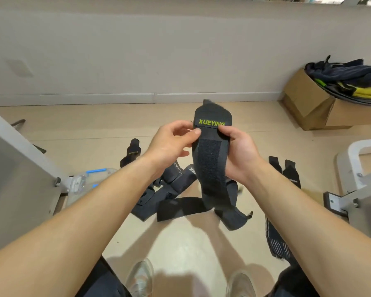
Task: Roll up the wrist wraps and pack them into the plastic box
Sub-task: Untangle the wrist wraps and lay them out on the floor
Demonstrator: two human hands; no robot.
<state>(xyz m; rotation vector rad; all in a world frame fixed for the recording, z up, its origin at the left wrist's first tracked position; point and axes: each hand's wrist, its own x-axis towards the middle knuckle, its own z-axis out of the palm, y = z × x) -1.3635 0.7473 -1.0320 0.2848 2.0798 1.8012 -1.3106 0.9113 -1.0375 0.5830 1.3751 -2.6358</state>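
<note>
A black wrist wrap (210, 161) with yellow-green lettering and a velcro strip hangs in front of me, its tail reaching down to the floor. My left hand (171, 144) pinches its left edge near the lettering. My right hand (238, 153) grips its right edge, thumb on the front. Several more black wraps (176, 189) lie spread on the floor below. A clear plastic box (84, 181) with blue latches sits on the floor at the left, partly hidden by my left forearm.
Grey metal furniture (15, 179) stands at the left, a white frame (360, 168) at the right. Two more wraps (287, 170) lie right of my right wrist. A cardboard box (313, 103) with dark clothing sits by the wall. My shoes (141, 279) are below.
</note>
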